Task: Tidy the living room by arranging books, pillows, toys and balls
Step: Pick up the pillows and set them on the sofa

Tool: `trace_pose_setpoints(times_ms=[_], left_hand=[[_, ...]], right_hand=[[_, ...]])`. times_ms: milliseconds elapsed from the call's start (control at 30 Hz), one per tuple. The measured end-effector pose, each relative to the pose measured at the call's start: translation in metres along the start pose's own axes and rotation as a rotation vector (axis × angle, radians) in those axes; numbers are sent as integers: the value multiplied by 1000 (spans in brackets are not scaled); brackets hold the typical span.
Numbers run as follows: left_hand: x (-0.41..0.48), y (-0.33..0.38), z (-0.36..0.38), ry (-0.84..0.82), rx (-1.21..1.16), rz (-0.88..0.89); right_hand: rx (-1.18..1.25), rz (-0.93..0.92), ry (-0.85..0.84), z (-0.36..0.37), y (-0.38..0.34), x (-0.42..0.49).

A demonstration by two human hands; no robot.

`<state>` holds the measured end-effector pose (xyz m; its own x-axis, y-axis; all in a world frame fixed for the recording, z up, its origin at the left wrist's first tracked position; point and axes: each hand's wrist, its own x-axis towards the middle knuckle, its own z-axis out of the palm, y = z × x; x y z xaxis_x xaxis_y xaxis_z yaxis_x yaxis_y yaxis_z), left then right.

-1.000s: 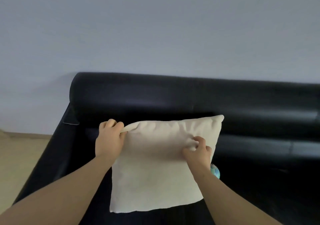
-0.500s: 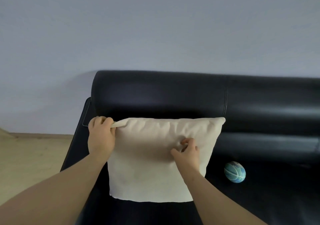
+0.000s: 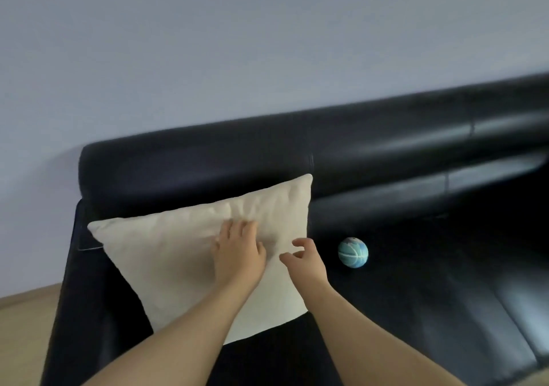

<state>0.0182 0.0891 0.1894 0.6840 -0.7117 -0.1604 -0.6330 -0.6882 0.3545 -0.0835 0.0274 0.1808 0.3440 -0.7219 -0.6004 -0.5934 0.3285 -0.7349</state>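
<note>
A plain pale wall runs behind a black leather sofa, with a strip of light wooden floor showing past its left end. In that left corner a cream square pillow leans back against the backrest, tilted so that its right top corner stands highest and its left corner reaches over the armrest.

The left hand lies flat on the face of the pillow near its middle, fingers straight and together, pressing into the cloth, which puckers just above the fingertips. The right hand is just beside it at the pillow's right edge, fingers spread and loosely bent with nothing in them; whether its tips brush the fabric I cannot tell. The two hands are close but not touching.

A small blue-and-teal ball sits on the seat near the pillow's right side, apart from it.

Half a second ago both hands pinched the pillow, the left at its top left corner and the right on a fold in the middle. Now both pinches are gone, and the left hand has come across to the pillow's face.
</note>
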Motion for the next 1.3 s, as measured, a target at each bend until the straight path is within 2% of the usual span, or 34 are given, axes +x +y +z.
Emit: trace_pose_setpoints(times_ms=[67,233,467,633,900,1067,1300], left_hand=[[-17,27,8,-71,-93,104],[-74,120,43,-375,-208,170],[-241,282,139,-710,-260,232],[-382,358,212,-962,-278,259],[-516,435,298,-1159,-91,397],[-548,494,327,-1223,-18,480],[-576,570,364,-1268,28,505]], right_hand=[[87,52,60,-29,15,-11],[248,86,253,-120,78,-55],[459,258,577,-276,254,-172],[636,420,785,-347,391,-263],[901,598,950,-408,517,-361],[1036,664,1039,-458,552,-380],[1179,632,1118,-533,589,-380]])
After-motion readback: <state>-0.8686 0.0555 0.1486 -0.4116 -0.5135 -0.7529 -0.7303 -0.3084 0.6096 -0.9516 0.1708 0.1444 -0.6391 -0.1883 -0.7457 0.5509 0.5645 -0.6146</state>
